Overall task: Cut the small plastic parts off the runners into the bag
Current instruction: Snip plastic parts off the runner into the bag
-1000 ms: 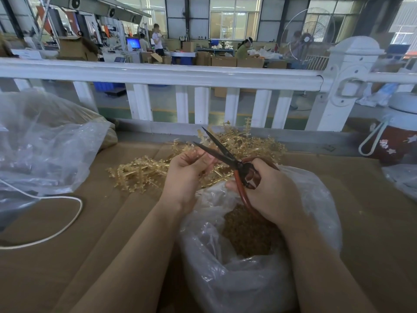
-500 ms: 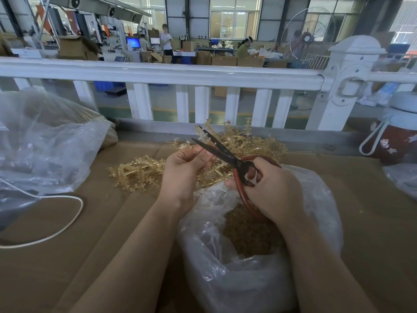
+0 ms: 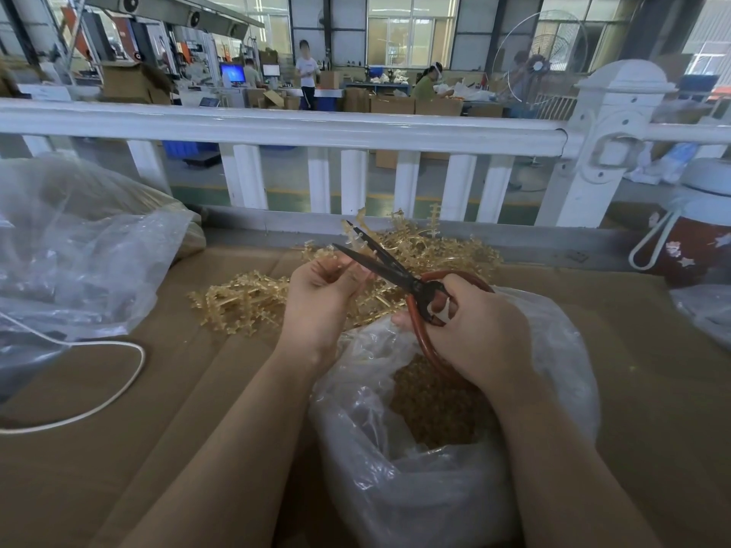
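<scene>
1. Runner (image 3: pixel 358 257) pinched up in the left hand (image 3: pixel 322 296), centre frame, fed between open blades so cut parts drop into the bag (image 3: pixel 415 488) below.
2. Right hand (image 3: pixel 474 330) grips the scissors (image 3: pixel 399 276) by their red handles, above the bag mouth.
3. Uncut pile (image 3: pixel 253 300) waits behind; cable (image 3: pixel 99 405) lies lower left, nothing blocking.

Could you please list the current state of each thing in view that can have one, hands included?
scissors: blades open, held over the bag
bag: mouth open, partly filled with cut parts
runner: pinched by the left hand, at the blades
left hand: gripping the runner
right hand: gripping the scissors' red handles
runner pile: loose on the cardboard, uncut
</scene>
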Motion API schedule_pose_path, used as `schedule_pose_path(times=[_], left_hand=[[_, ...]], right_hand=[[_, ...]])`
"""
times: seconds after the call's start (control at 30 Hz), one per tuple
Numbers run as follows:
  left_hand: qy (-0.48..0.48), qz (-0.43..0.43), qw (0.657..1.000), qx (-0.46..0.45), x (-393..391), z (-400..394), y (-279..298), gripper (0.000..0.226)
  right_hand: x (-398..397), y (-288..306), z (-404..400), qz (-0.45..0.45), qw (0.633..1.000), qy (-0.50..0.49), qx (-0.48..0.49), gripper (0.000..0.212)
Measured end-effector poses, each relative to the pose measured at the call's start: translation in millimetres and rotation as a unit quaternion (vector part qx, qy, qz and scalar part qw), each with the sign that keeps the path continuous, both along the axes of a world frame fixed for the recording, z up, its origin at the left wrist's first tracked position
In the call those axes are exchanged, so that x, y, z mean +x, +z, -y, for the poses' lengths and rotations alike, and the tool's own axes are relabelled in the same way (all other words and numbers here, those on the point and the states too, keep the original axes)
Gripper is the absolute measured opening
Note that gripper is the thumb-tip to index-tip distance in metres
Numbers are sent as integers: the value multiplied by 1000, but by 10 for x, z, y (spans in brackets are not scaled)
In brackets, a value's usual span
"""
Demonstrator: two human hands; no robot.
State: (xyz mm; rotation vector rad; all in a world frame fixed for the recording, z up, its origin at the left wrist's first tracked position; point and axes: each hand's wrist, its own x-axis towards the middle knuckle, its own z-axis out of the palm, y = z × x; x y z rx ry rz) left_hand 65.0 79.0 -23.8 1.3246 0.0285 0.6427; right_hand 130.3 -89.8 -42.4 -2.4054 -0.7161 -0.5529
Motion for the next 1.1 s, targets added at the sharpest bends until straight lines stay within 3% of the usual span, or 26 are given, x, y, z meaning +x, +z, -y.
schedule_pose_path(times=[0.1,0.3,0.7,0.9,1.1], left_hand=[[6,1,1000,-11,-4,14,8,35],[14,-14,1000,-6,-5,-2,-7,12],[-15,-14,998,-54,2,-2,-11,12],[-17,-55,994,-88,6,8,-6,19],[-49,-134,981,-132,34,-8,-27,1]], right_hand=[[-1,-11,1,21,1000,-10,1,64],[22,-32,7,16,1000,-12,-3,74],[4,-28,-8,28,999,3,33,70],[14,-44,-1,-4,999,17,33,72],[-5,-31,-24,-80,988,48,121,44]])
